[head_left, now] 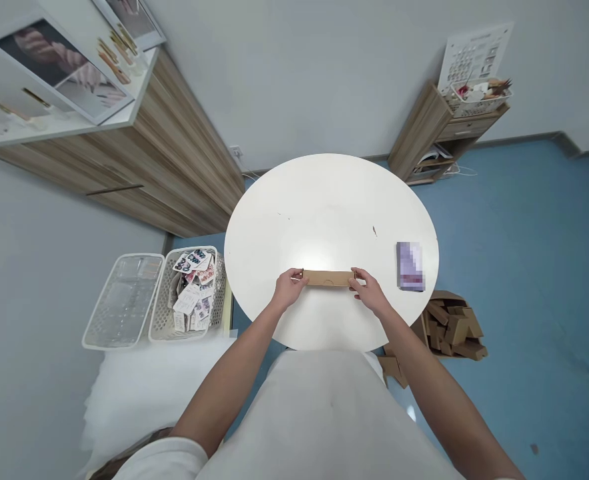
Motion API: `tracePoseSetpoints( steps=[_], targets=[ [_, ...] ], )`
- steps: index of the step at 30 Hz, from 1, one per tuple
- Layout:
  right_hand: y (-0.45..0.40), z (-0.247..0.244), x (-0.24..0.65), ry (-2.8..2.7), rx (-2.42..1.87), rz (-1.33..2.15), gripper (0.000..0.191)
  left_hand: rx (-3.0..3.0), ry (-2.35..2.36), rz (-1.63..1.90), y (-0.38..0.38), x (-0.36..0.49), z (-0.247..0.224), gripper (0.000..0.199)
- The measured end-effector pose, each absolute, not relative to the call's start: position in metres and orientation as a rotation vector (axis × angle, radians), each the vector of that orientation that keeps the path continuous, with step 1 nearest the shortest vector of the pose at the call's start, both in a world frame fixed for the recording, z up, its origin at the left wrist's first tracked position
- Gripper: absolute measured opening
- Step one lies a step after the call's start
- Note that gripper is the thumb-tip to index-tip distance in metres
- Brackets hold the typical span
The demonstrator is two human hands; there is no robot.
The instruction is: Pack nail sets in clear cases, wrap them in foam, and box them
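Note:
A long, narrow brown cardboard box (328,278) is held level above the near part of the round white table (324,193). My left hand (289,288) grips its left end, thumb in front and fingers behind. On the right end, my right hand (367,289) has a similar hold. A half-round notch line shows on the front face of the box. To the right on the table lies a purple stack (410,267) of flat items, its top face blurred out.
Left of the table stand a white basket (158,313) of printed packets and a clear-bottomed basket (92,333). An open carton of folded brown boxes (457,330) sits at the right on the floor. Wooden cabinets (174,127) and a small shelf unit (419,133) flank the wall.

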State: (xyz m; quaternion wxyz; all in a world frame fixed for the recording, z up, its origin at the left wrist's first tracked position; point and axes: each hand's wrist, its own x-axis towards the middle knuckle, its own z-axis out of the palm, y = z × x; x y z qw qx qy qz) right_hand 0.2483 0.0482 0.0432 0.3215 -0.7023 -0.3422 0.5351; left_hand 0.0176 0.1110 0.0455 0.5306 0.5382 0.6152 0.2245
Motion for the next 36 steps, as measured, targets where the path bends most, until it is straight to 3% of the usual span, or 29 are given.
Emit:
tracePoseSetpoints(
  steps=[10,23,27,36],
  targets=[
    [0.001,0.033,0.226,-0.821,-1.724,1.279,0.039,1.335,1.392,0.496,0.07,0.003,0.029,0.033],
    [-0.057,0.027,0.209,-0.71,-1.879,1.342,0.066,1.411,1.477,0.291,0.025,0.005,0.002,0.065],
    [-0.06,0.036,0.208,-0.622,-1.874,1.405,0.075,1.465,1.476,0.306,0.03,0.007,0.003,0.063],
    [-0.064,0.044,0.204,-0.575,-1.781,1.482,0.068,1.486,1.493,0.303,0.028,0.021,0.002,0.059]
  ],
)
